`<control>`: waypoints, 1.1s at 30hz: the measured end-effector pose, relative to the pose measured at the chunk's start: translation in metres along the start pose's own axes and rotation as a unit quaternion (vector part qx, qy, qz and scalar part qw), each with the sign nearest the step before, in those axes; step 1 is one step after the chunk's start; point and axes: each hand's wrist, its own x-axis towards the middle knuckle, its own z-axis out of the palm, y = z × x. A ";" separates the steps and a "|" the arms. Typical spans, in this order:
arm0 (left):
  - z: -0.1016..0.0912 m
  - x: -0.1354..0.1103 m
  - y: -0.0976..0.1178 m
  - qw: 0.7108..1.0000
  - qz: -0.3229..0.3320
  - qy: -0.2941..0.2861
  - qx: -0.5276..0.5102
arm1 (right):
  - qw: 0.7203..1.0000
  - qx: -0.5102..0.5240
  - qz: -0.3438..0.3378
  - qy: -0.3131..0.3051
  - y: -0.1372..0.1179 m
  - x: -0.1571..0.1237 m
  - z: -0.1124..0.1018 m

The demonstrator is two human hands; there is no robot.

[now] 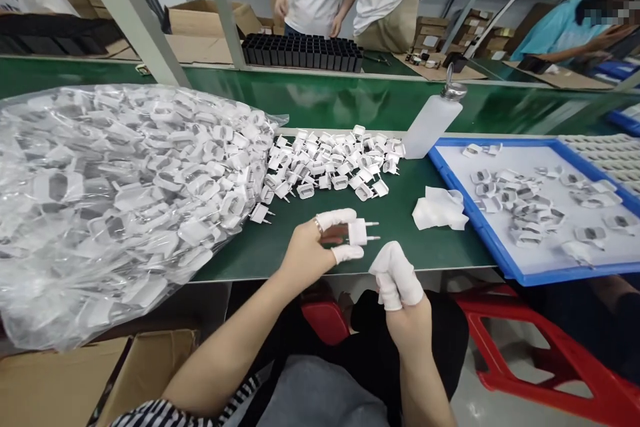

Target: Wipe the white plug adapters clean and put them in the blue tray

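My left hand (325,240), with white finger cots on thumb and forefinger, grips a white two-pin plug housing (358,232) by its sides, pins pointing right. Just to the right, my right hand (407,307) is closed, its thumb pressed to folded fingers around what looks like a white wiping cloth (393,259). Cloth and finger cots are hard to tell apart there. Beyond both hands lies a loose pile of similar plug housings (335,160) on the green bench (310,257). One stray housing (260,213) rests by the bag's edge.
A big clear bag (125,193) full of housings covers the left side. A pump bottle (433,123) and a crumpled white cloth (440,208) stand before a blue-rimmed tray (500,257) with more housings. A red stool (530,340) is below; people work across the bench.
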 end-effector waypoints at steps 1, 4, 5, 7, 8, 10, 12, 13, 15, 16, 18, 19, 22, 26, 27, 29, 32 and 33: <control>0.000 -0.009 -0.001 0.998 0.000 0.007 -0.056 | 0.996 -0.061 -0.068 -0.010 -0.004 -0.001 0.001; 0.000 -0.024 -0.004 0.996 0.011 0.026 -0.088 | 0.946 -0.245 -0.209 -0.039 -0.017 -0.003 0.005; 0.000 -0.025 -0.006 0.997 0.018 0.034 -0.074 | 0.929 -0.293 -0.219 -0.051 -0.021 -0.003 0.006; 0.000 -0.027 -0.008 0.998 0.037 0.045 -0.028 | 0.906 -0.360 -0.211 -0.066 -0.028 -0.003 0.009; 0.001 -0.027 -0.008 0.998 0.051 0.048 -0.004 | 0.901 -0.377 -0.201 -0.073 -0.031 -0.003 0.011; 0.002 -0.028 -0.009 0.995 0.081 0.058 0.030 | 0.902 -0.384 -0.178 -0.087 -0.035 -0.004 0.012; 0.002 -0.030 -0.010 0.993 0.095 0.066 0.036 | 0.913 -0.366 -0.153 -0.096 -0.038 -0.004 0.013; 0.002 -0.032 -0.010 0.993 0.092 0.064 0.024 | 0.919 -0.354 -0.146 -0.095 -0.039 -0.004 0.014; 0.002 -0.035 -0.011 0.996 0.062 0.045 -0.035 | 0.930 -0.325 -0.144 -0.091 -0.041 -0.004 0.013; 0.002 -0.037 -0.011 0.996 0.041 0.034 -0.075 | 0.936 -0.305 -0.149 -0.093 -0.041 -0.004 0.012; 0.002 -0.040 -0.013 0.988 -0.002 0.028 -0.151 | 0.946 -0.258 -0.168 -0.103 -0.040 -0.003 0.011; 0.002 -0.041 -0.013 0.983 -0.020 0.034 -0.181 | 0.950 -0.233 -0.178 -0.109 -0.039 -0.002 0.009; 0.004 -0.041 -0.013 0.962 -0.061 0.054 -0.260 | 0.966 -0.146 -0.182 -0.115 -0.033 -0.002 0.005; 0.007 -0.040 -0.010 0.929 -0.121 0.031 -0.349 | 0.988 -0.011 -0.114 -0.105 -0.026 -0.005 0.002; 0.008 -0.040 -0.009 0.920 -0.135 0.020 -0.368 | 0.989 0.008 -0.109 -0.103 -0.025 -0.006 0.002; 0.008 -0.041 -0.006 0.901 -0.150 -0.006 -0.407 | 0.988 0.039 -0.119 -0.092 -0.023 -0.008 0.004; 0.009 -0.042 -0.004 0.876 -0.145 -0.046 -0.457 | 0.986 0.070 -0.141 -0.062 -0.020 -0.011 0.011; 0.009 -0.043 -0.004 0.874 -0.142 -0.052 -0.462 | 0.985 0.071 -0.149 -0.043 -0.019 -0.012 0.014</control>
